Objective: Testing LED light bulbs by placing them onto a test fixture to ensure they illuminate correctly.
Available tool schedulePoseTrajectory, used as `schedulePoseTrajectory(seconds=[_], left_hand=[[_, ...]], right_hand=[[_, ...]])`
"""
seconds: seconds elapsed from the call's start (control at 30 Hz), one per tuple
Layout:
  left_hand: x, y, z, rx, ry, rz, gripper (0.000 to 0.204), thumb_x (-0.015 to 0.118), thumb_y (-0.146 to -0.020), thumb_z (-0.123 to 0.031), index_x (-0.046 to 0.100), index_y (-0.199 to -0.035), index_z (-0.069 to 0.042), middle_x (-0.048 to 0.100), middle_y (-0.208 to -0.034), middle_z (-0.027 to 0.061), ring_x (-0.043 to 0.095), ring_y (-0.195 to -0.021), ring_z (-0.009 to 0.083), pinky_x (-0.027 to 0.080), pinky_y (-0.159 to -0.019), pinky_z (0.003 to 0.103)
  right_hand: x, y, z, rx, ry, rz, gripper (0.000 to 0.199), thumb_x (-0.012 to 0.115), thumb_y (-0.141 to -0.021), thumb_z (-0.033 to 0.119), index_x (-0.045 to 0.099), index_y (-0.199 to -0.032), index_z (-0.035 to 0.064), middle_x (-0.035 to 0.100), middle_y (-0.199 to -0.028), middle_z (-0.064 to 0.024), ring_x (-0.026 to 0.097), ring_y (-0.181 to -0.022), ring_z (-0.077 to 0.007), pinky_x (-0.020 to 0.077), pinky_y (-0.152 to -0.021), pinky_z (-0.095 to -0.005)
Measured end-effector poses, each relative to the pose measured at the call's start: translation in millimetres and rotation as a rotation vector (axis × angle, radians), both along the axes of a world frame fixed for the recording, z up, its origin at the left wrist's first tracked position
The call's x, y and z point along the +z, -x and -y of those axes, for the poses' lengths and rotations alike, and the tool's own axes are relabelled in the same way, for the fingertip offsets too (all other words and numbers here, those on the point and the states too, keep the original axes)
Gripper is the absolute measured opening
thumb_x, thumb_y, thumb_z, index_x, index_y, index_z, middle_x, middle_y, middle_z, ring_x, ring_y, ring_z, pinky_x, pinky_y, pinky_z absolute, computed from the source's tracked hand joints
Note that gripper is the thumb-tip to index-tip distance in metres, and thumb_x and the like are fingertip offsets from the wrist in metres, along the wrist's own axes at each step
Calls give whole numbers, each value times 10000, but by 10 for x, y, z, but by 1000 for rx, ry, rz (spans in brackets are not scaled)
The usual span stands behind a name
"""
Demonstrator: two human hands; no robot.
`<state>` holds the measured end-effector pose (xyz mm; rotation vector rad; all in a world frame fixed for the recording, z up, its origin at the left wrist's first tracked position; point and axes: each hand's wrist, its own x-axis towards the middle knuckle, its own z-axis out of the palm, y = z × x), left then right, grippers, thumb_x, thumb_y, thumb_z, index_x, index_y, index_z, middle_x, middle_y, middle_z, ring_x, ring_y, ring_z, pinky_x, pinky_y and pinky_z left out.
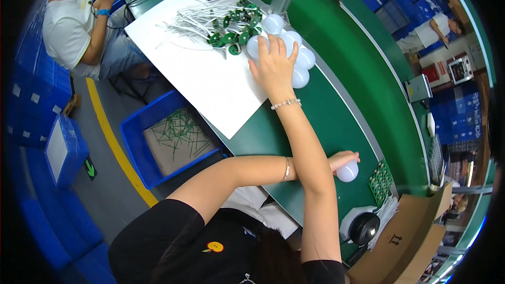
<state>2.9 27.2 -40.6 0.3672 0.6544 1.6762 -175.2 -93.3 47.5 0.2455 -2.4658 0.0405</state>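
Note:
My arms cross, with the right forearm over the left. My right hand (276, 66) reaches to a cluster of round white bulb covers (303, 59) at the edge of a white sheet. Its fingers are spread over the covers, and it partly hides some of them. Beneath my right elbow, my left hand (342, 160) comes out to the right, fingers curled at another white bulb cover (347, 171) and partly hidden by it. Just beyond my right hand lie several green round circuit boards (230, 38) with white wires (195, 21).
The white sheet (210, 87) covers part of the green table (329, 113). A blue bin (152, 176) with thin green strips stands left. At right are a green perforated tray (380, 183), a black round device (364, 227) and a cardboard box (402, 234). A seated co-worker (68, 31) works far left.

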Motion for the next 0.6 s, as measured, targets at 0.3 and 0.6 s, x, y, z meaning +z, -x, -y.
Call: schedulePoseTrajectory(seconds=[0.3,0.6], left_hand=[[-52,269,-28,111,-309,16,369,443,-868,-415,468,-1045,-92,534,-982,56,524,-914,164,429,-812,311],[393,-59,246,-505,-108,273,384,338,-938,-275,362,-1237,-35,468,-1188,134,481,-1067,244,386,-929,366]], right_hand=[[160,-1961,-1032,-235,232,-89,364,629,-692,137,541,-1042,88,489,-1128,-112,455,-1069,-267,242,-962,-472],[-127,-3076,-1332,-628,413,-163,588,695,-666,85,427,-1187,44,345,-1252,-215,361,-1152,-361,332,-937,-443]])
